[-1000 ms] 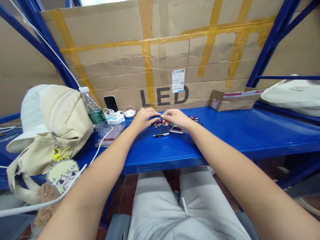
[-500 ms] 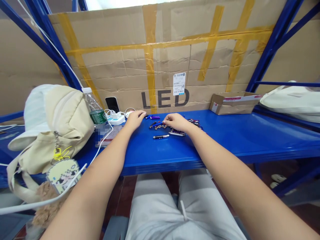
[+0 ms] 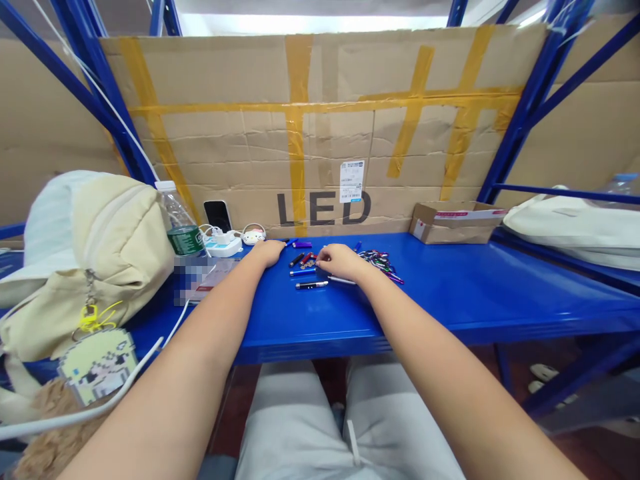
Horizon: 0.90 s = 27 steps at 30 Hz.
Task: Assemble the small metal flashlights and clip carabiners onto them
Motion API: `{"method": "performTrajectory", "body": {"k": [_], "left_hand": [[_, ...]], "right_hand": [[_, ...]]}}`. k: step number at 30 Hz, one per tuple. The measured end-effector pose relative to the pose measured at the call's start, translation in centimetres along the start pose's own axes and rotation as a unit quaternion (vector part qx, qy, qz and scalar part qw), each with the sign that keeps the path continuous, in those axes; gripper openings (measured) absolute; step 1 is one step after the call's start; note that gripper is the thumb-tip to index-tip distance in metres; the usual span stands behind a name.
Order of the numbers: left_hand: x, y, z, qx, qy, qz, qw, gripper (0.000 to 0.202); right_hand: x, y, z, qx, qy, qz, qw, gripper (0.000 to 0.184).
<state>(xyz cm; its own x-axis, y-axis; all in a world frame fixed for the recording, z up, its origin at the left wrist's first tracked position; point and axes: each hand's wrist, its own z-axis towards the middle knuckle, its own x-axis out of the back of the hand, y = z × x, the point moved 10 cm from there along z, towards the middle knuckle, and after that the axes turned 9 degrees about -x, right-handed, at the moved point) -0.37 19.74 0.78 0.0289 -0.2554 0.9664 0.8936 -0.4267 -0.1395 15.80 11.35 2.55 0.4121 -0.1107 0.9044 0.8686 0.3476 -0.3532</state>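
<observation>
Several small pen-shaped lights lie on the blue shelf (image 3: 450,293) in front of me: a black one (image 3: 311,285), a blue one (image 3: 303,271), a purple one (image 3: 302,245) farther back. My left hand (image 3: 267,253) rests on the shelf with its fingers curled, just left of the pile and near the purple one. My right hand (image 3: 339,261) is curled over the middle of the pile, fingertips pinching among small coin-like parts (image 3: 311,264). What either hand holds is hidden. A bunch of coloured clips (image 3: 381,261) lies right of my right hand.
At left, a cream bag (image 3: 100,260) with a keychain, a water bottle (image 3: 179,223), a phone (image 3: 218,216), a white charger (image 3: 223,245) with cables. A taped cardboard sheet marked LED (image 3: 325,133) forms the back wall. A small carton (image 3: 456,223) and white bag (image 3: 575,223) sit at right.
My hands came apart: the left moved left and back toward the purple light, then settled on the shelf. The right dropped onto the pile. The view tilted up a little.
</observation>
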Motion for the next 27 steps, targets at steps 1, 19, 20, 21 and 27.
{"method": "performTrajectory", "body": {"k": [1,19,20,21,27], "left_hand": [[0.3,-0.1,-0.2,0.008,0.004,0.009,1.0,0.034],[0.9,2.2,-1.4,-0.067,-0.027,-0.05,0.996,0.039],[0.8,2.5,-1.6,-0.074,-0.04,-0.055,0.995,0.036],[0.7,2.7,-1.7,-0.075,-0.053,-0.059,0.994,0.032],[0.9,2.5,-2.5,-0.029,-0.063,-0.076,0.995,0.02]], "right_hand": [[0.3,0.3,0.1,-0.008,0.009,-0.003,1.0,0.017],[-0.6,1.0,0.1,-0.032,0.006,-0.123,0.992,0.022],[-0.7,1.1,0.2,-0.036,0.005,-0.128,0.991,0.021],[-0.8,1.1,0.3,-0.037,0.004,-0.132,0.991,0.02],[-1.3,1.5,1.0,-0.046,0.005,-0.107,0.993,0.016]]}}
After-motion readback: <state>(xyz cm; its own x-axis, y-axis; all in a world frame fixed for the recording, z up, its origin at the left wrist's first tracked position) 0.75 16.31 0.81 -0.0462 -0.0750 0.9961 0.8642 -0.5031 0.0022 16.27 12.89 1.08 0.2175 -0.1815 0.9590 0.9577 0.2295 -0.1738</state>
